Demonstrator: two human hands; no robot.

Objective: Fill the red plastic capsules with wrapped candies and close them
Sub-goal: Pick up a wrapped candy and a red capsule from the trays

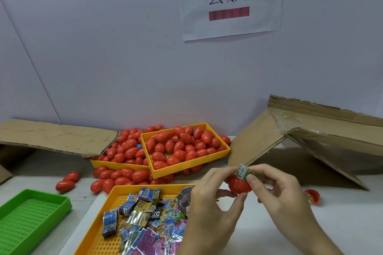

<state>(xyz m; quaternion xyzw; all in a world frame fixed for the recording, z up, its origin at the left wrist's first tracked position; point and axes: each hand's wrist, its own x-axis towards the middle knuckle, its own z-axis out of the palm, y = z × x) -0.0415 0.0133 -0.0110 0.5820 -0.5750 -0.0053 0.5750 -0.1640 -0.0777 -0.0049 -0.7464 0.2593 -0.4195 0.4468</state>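
My left hand (209, 198) grips a red capsule half (239, 186) from the left and below. My right hand (275, 190) pinches a green wrapped candy (244, 172) that sticks out of the top of that half. Another red capsule half (313, 196) lies on the table to the right of my hands, with something coloured inside. A yellow tray (116, 192) near me holds several wrapped candies (143, 219). Two yellow trays (187, 168) at the back are heaped with closed red capsules (176, 147), and more lie loose around them.
An empty green tray (31, 213) sits at the front left. Flattened cardboard (56, 136) lies at the back left, and a cardboard box flap (290, 136) leans at the right. A paper sign (230, 0) hangs on the white wall.
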